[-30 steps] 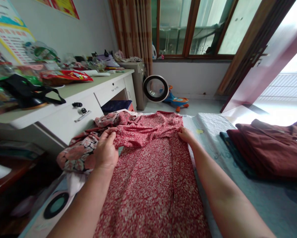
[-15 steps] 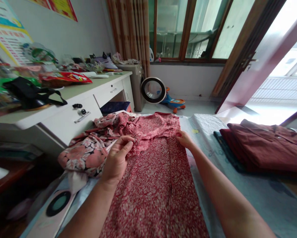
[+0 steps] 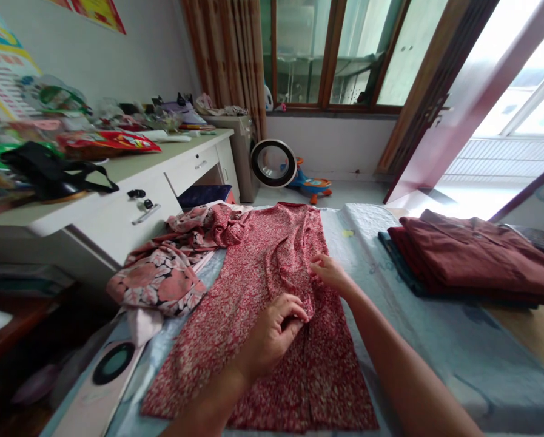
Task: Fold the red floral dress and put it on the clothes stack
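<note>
A red dress (image 3: 248,261) with a small pale print lies spread lengthwise on the bed, its hem towards me. Over its middle, my left hand (image 3: 272,331) pinches a piece of the cloth that looks like a sleeve, folded across the front. At the dress's right side my right hand (image 3: 333,274) has its fingers curled together on the fabric. To the left, a pink-and-black floral garment (image 3: 162,276) is bunched up against the dress's upper left part.
Folded dark red and teal clothes (image 3: 472,255) are stacked on the light blue bed cover (image 3: 417,340) at right. A white desk (image 3: 153,194) with packets and a black strap item stands left. Beyond the bed are a washing machine (image 3: 274,162) with its door open and a toy car (image 3: 312,184).
My left hand has moved right and nearer, carrying cloth from the left side across the dress. My right hand has come slightly nearer. The dress's left side now shows wider.
</note>
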A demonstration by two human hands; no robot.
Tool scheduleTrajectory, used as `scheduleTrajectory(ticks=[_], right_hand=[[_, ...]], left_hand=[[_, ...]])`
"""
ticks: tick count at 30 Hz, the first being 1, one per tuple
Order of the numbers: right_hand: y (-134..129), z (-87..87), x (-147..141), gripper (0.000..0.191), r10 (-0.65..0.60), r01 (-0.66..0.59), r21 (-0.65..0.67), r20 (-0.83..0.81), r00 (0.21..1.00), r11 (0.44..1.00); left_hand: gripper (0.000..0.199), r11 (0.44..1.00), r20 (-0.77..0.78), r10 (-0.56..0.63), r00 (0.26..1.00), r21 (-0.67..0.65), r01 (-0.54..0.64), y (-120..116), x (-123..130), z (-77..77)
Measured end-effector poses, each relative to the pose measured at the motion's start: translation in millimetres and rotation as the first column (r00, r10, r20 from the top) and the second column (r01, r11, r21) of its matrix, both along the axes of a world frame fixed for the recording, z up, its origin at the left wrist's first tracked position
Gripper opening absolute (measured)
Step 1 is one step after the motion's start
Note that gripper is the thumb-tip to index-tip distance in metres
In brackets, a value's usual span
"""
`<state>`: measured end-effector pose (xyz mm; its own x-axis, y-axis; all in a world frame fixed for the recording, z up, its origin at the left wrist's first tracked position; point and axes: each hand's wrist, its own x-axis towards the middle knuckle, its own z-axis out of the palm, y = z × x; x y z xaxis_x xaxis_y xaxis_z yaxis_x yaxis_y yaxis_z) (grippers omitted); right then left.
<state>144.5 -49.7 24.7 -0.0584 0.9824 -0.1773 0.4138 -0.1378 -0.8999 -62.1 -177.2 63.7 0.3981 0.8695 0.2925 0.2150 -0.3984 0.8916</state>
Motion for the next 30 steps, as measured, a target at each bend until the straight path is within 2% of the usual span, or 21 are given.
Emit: scheduleTrajectory(ticks=[3, 6, 9, 12, 14, 16, 18, 21, 23, 25, 27, 30], right_hand=[[-28, 9.2, -3, 0.024, -0.022, 0.019, -0.036, -0.095, 0.995, 0.999], [-53, 17.4, -5, 0.045, -0.051, 0.051, -0.009, -0.295, 0.954, 0.999], [-73, 19.4, -3, 0.056, -0.074, 0.113, 0.063, -0.441, 0.895, 0.992], [-90, 12.4, 1, 0.053, -0.105, 0.167, 0.094, -0.464, 0.88, 0.981], [-99, 4.4, 6, 0.05, -0.142, 0.191, 0.087, -0.399, 0.906, 0.978], [-108, -3.0, 10, 0.049, -0.175, 0.205, 0.076, -0.294, 0.94, 0.976], [-116, -7.4, 13, 0.047, -0.186, 0.204, 0.084, -0.186, 0.965, 0.975], [-126, -6.9, 17, 0.039, -0.154, 0.154, 0.135, -0.009, 0.988, 0.979], [-132, -4.1, 18, 0.033, -0.135, 0.112, 0.172, 0.13, 0.982, 0.979], [-136, -2.0, 18, 0.03, -0.142, 0.092, 0.206, 0.241, 0.96, 0.974], [-138, -2.0, 15, 0.031, -0.143, 0.075, 0.232, 0.293, 0.945, 0.97], [-139, -5.1, 8, 0.035, -0.131, 0.056, 0.247, 0.298, 0.946, 0.967]], left_hand=[[0.014, 0.996, 0.027, 0.054, 0.998, 0.065, -0.056, -3, 6, 2.4], [0.015, 0.983, 0.025, 0.064, 0.998, 0.169, -0.067, -9, 11, 7.2], [0.017, 0.968, -0.056, 0.004, 0.998, 0.25, 0.01, -16, 13, 5.2], [0.019, 0.957, -0.202, -0.087, 0.975, 0.253, 0.138, -25, 14, -3.1], [0.02, 0.947, -0.297, -0.162, 0.941, 0.221, 0.232, -30, 14, -8.6], [0.019, 0.942, -0.356, -0.197, 0.914, 0.189, 0.277, -34, 12, -12.1], [0.018, 0.953, -0.383, -0.17, 0.908, 0.172, 0.251, -37, 10, -13.7], [0.02, 0.978, -0.408, -0.057, 0.911, 0.159, 0.133, -39, 4, -15.6], [0.03, 0.986, -0.448, -0.012, 0.894, 0.144, 0.086, -39, 1, -18.4], [0.042, 0.986, -0.505, -0.008, 0.863, 0.138, 0.09, -39, -1, -22.4], [0.046, 0.982, -0.552, 0.002, 0.834, 0.158, 0.103, -38, -1, -26.3], [0.032, 0.976, -0.574, 0.043, 0.818, 0.199, 0.089, -36, 2, -29.4]])
